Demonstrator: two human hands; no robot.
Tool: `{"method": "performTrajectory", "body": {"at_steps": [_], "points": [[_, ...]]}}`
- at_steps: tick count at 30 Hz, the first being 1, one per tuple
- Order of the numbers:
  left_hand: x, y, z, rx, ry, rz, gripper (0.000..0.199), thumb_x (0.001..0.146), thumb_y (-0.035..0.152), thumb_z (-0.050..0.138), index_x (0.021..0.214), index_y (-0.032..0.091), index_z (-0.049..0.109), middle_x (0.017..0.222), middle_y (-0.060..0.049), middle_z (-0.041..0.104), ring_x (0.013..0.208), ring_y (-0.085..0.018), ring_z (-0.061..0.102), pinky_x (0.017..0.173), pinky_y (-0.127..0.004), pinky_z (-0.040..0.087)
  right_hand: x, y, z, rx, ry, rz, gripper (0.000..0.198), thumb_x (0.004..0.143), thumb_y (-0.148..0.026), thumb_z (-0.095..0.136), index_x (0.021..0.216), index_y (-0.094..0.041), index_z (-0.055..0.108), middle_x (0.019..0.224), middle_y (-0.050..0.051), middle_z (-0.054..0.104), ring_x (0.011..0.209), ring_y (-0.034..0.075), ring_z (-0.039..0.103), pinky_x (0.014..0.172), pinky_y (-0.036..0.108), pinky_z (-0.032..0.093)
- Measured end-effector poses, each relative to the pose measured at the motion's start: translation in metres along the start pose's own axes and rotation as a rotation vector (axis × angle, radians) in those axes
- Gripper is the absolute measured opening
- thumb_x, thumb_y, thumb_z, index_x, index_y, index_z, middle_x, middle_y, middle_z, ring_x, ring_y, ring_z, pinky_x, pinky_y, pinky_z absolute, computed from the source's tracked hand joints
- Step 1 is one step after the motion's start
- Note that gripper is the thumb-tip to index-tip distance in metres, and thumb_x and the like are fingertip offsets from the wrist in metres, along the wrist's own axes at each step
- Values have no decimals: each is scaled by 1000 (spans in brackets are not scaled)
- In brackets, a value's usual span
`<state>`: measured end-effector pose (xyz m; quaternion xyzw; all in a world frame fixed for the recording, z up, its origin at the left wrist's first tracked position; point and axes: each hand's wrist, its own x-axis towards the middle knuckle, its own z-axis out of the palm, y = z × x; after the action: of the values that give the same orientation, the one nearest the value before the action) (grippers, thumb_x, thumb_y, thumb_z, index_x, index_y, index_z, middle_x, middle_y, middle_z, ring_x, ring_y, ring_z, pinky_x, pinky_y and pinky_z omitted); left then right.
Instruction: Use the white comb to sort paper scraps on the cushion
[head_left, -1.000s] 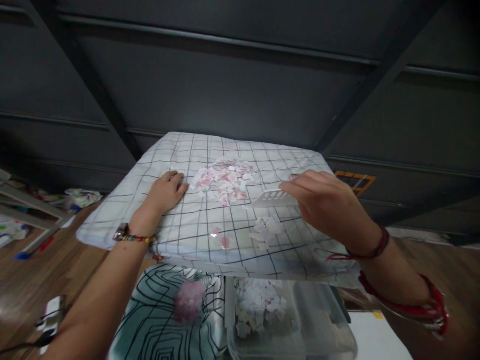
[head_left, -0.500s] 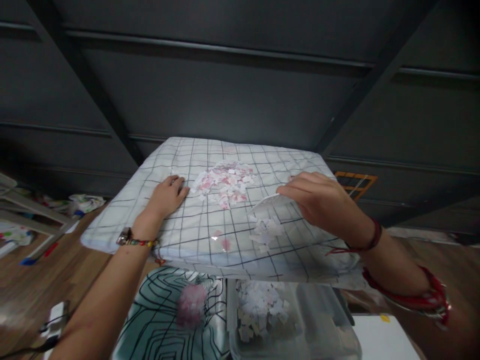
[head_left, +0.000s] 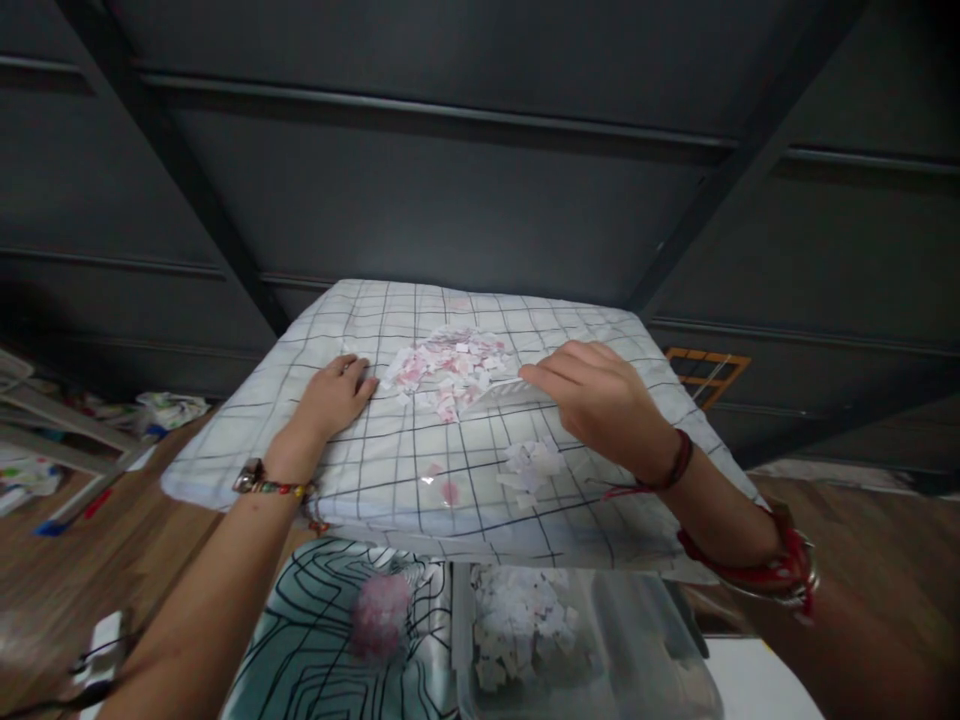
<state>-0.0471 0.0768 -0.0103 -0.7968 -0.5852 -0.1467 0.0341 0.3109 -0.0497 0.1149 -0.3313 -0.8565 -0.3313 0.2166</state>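
My left hand (head_left: 334, 398) lies palm down on the white checked cloth (head_left: 390, 455), its fingers just left of a pile of small white and pink paper scraps (head_left: 442, 360). In my right hand (head_left: 600, 395) is a thin, flat white piece (head_left: 501, 392), pinched between thumb and fingers; whether it is paper or card I cannot tell. Its tilted lower edge reaches the right side of the pile. Nearer to me lies a smaller heap of white scraps (head_left: 531, 468), and a few pink bits (head_left: 448, 492) sit left of that heap.
Below the cloth's front edge stands a clear plastic bin (head_left: 637, 640) holding many white scraps (head_left: 521, 615). Beside it, a pink clump (head_left: 381, 615) rests on green patterned fabric (head_left: 307, 630). A dark panelled wall (head_left: 450, 190) rises behind. A power strip (head_left: 105, 640) lies at lower left.
My right hand has moved left with the thin white piece, bringing its edge from above the small heap to the pile's right side. My left hand has stayed in place.
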Motion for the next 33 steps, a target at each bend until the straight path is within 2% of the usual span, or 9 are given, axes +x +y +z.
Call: {"method": "performTrajectory", "body": {"at_steps": [3, 6, 9, 15, 20, 25, 33], "points": [[0, 0, 0, -6, -1, 3, 59, 99, 46, 36, 137, 10, 62, 144, -22, 64, 138, -35, 56, 115, -52, 49, 2, -5, 0, -1, -46, -11, 40, 82, 9, 44, 89, -18, 73, 75, 3, 70, 75, 21, 55, 70, 34, 40], [0, -1, 0, -29, 23, 0, 55, 98, 45, 39, 134, 13, 64, 142, -20, 65, 136, -35, 58, 115, -52, 50, -1, -3, -10, 26, -133, -5, 39, 80, 9, 46, 90, -18, 73, 77, 4, 70, 77, 21, 54, 71, 34, 38], [-1, 0, 0, -40, 23, -1, 55, 97, 46, 39, 134, 13, 64, 142, -19, 65, 136, -34, 58, 117, -51, 48, -3, -1, -18, 21, -164, 14, 37, 82, 8, 47, 91, -17, 73, 77, 4, 70, 77, 21, 54, 72, 34, 38], [-2, 2, -4, -41, 5, -12, 57, 97, 45, 38, 136, 11, 63, 145, -21, 63, 137, -36, 56, 116, -53, 48, -4, -12, -17, 2, -235, 82, 37, 81, 8, 46, 89, -18, 72, 76, 4, 70, 77, 22, 55, 71, 33, 38], [-2, 2, -4, -38, -4, -8, 56, 98, 45, 38, 136, 11, 63, 146, -20, 63, 137, -34, 56, 118, -51, 46, -1, -17, -24, 57, -208, 53, 38, 78, 9, 47, 88, -19, 71, 72, 2, 67, 72, 21, 53, 69, 32, 37], [-2, 1, -4, -35, -16, 1, 59, 99, 47, 36, 137, 9, 62, 145, -21, 62, 139, -33, 55, 121, -48, 44, 2, -10, -28, -94, -187, 72, 36, 81, 8, 47, 87, -18, 71, 72, 4, 67, 74, 23, 54, 70, 34, 36], [-2, 3, -6, -26, -23, -16, 61, 99, 48, 35, 139, 10, 61, 146, -21, 61, 140, -33, 55, 120, -48, 45, -1, -13, -18, -50, -266, 80, 38, 81, 8, 47, 89, -19, 73, 75, 4, 69, 76, 22, 54, 72, 33, 36]]}}
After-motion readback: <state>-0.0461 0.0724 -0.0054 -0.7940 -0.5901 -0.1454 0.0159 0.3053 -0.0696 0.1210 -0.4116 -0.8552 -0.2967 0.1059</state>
